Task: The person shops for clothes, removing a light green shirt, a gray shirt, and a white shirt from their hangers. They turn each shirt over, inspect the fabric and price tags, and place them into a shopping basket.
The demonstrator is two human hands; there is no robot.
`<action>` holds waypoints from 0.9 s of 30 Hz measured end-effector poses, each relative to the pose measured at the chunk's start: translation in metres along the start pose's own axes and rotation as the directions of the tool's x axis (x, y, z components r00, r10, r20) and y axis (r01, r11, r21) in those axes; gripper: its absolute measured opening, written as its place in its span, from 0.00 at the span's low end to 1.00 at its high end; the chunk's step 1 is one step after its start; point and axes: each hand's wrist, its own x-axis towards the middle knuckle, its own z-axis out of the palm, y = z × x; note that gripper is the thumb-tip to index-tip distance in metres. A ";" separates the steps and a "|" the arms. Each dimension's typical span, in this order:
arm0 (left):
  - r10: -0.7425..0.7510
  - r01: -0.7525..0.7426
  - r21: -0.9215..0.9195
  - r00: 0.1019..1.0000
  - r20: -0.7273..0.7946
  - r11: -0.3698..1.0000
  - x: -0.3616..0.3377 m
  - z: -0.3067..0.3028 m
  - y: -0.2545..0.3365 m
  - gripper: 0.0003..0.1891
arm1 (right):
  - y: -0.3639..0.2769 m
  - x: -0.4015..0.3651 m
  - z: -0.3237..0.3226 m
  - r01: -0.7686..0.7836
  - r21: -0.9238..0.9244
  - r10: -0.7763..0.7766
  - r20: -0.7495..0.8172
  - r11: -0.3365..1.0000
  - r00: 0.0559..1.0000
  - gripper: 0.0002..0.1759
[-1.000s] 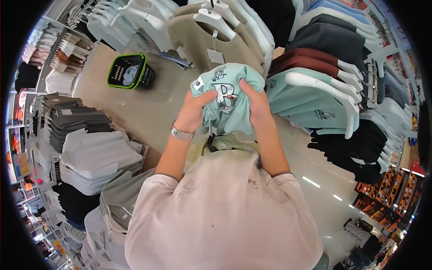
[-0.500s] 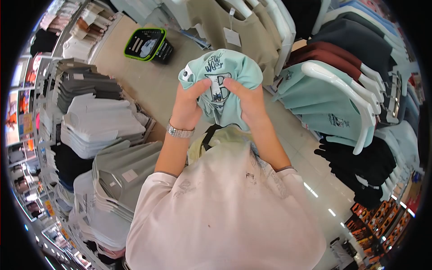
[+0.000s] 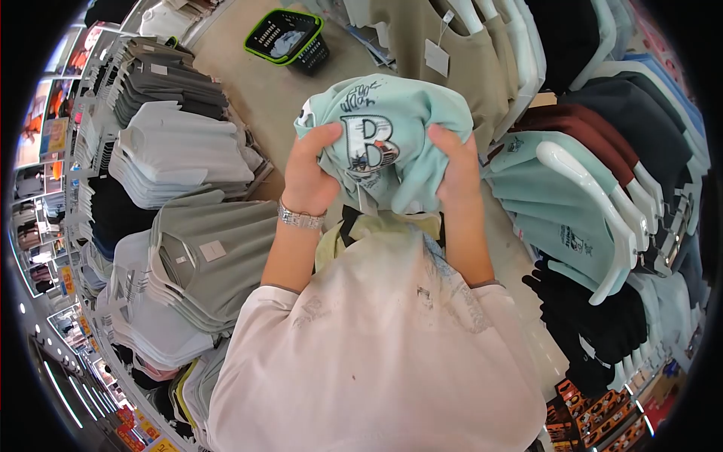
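A bunched mint-green garment [image 3: 414,113] with a large letter B and dark lettering is held up in front of the chest. My left hand [image 3: 310,169] grips its left side, thumb on the fabric beside the B. On the right side my right hand [image 3: 458,167] holds it, thumb pressed on the cloth and fingers partly hidden behind it. A silver watch [image 3: 301,218] is on my left wrist.
A black basket with a green rim [image 3: 310,54] stands on the floor ahead. Racks of grey shirts [image 3: 218,252] and white shirts [image 3: 184,143] line the left. On the right hang mint garments [image 3: 542,188], a white hanger [image 3: 584,177] and black garments [image 3: 602,324].
My hands have moved apart, the right one further right, and the garment is spread wider with the B more fully visible. The view has shifted, so the basket appears higher and further right.
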 end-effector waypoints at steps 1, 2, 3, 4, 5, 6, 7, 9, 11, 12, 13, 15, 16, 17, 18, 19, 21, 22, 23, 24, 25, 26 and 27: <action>-0.016 0.017 -0.045 1.000 0.026 0.999 0.001 -0.002 0.005 0.21 | -0.003 0.005 -0.004 -0.009 -0.003 0.009 0.019 1.000 1.000 0.19; -0.034 0.039 -0.089 0.998 0.053 0.995 0.002 -0.004 0.010 0.21 | -0.006 0.009 -0.008 -0.012 -0.056 0.013 0.019 0.998 1.000 0.19; -0.014 0.019 -0.082 0.998 0.063 0.996 0.001 -0.003 0.012 0.23 | -0.008 0.013 -0.014 -0.015 -0.106 0.017 0.018 0.994 1.000 0.18; 0.007 -0.002 -0.071 0.998 0.069 0.997 0.003 -0.007 0.017 0.23 | -0.008 0.018 -0.016 -0.019 -0.158 0.022 0.017 0.987 1.000 0.17; 0.025 -0.021 -0.060 0.997 0.073 0.998 0.004 -0.014 0.021 0.24 | -0.007 0.022 -0.017 -0.026 -0.167 0.033 0.035 0.986 0.999 0.16; 0.042 -0.038 -0.049 0.996 0.075 0.998 0.005 -0.020 0.025 0.25 | -0.006 0.026 -0.017 -0.035 -0.175 0.045 0.052 0.984 0.998 0.16; 0.053 -0.049 -0.051 0.996 0.075 0.997 0.006 -0.024 0.029 0.25 | -0.005 0.030 -0.017 -0.043 -0.186 0.057 0.069 0.982 0.996 0.15; 0.048 -0.044 -0.062 0.997 0.066 0.997 0.011 -0.034 0.035 0.25 | 0.001 0.039 -0.019 -0.029 -0.239 0.045 0.061 0.971 0.997 0.14; 0.043 -0.040 -0.050 0.997 0.069 0.998 0.015 -0.034 0.040 0.24 | 0.002 0.046 -0.019 -0.011 -0.250 0.021 0.038 0.968 0.999 0.13; 0.015 -0.013 -0.024 0.998 0.067 1.000 0.017 -0.036 0.044 0.23 | 0.003 0.049 -0.015 -0.003 -0.237 0.007 0.015 0.972 1.000 0.13; -0.014 0.013 0.004 0.998 0.066 1.000 0.020 -0.038 0.047 0.22 | 0.004 0.051 -0.012 0.006 -0.223 -0.008 -0.008 0.975 1.000 0.13; -0.029 0.013 0.129 0.993 0.117 0.992 0.027 -0.041 0.051 0.20 | -0.003 0.056 -0.004 -0.008 -0.071 0.006 -0.037 0.997 0.999 0.12; -0.002 -0.045 0.313 0.989 0.148 0.949 0.029 -0.042 0.051 0.20 | -0.005 0.058 -0.001 -0.016 0.008 0.016 -0.050 1.000 0.999 0.12; 0.018 -0.106 0.485 0.983 0.182 0.868 0.031 -0.044 0.051 0.20 | -0.003 0.065 -0.001 -0.073 0.167 0.095 -0.127 0.983 0.987 0.12; 0.030 -0.165 0.636 0.976 0.217 0.754 0.033 -0.049 0.051 0.20 | -0.001 0.070 0.001 -0.089 0.241 0.119 -0.111 0.966 0.987 0.11; -0.022 -0.191 0.743 0.964 0.266 0.641 0.035 -0.056 0.052 0.22 | -0.001 0.075 0.003 -0.110 0.311 0.145 -0.093 0.944 0.985 0.11; -0.219 -0.205 0.821 0.904 0.368 0.532 0.042 -0.064 0.052 0.25 | 0.001 0.082 0.004 -0.175 0.393 0.202 -0.030 0.903 0.979 0.11; -0.315 -0.224 0.851 0.860 0.402 0.476 0.045 -0.065 0.052 0.27 | 0.002 0.085 0.005 -0.219 0.406 0.233 0.014 0.887 0.972 0.11; -0.418 -0.133 0.958 0.878 0.233 0.254 0.047 -0.062 0.051 0.27 | 0.003 0.088 0.006 -0.263 0.416 0.263 0.059 0.871 0.963 0.11; -0.372 -0.103 0.954 0.905 0.207 0.281 0.048 -0.062 0.049 0.26 | 0.004 0.089 0.008 -0.256 0.426 0.258 0.055 0.868 0.965 0.11; -0.325 -0.074 0.948 0.929 0.179 0.310 0.050 -0.063 0.046 0.25 | 0.005 0.090 0.011 -0.249 0.436 0.253 0.050 0.865 0.966 0.11; -0.277 -0.047 0.939 0.949 0.149 0.342 0.051 -0.064 0.042 0.25 | 0.006 0.090 0.014 -0.243 0.445 0.249 0.045 0.862 0.967 0.12; -0.188 -0.063 0.834 0.962 0.196 0.548 0.050 -0.063 0.039 0.24 | 0.006 0.089 0.017 -0.232 0.431 0.245 0.025 0.872 0.969 0.12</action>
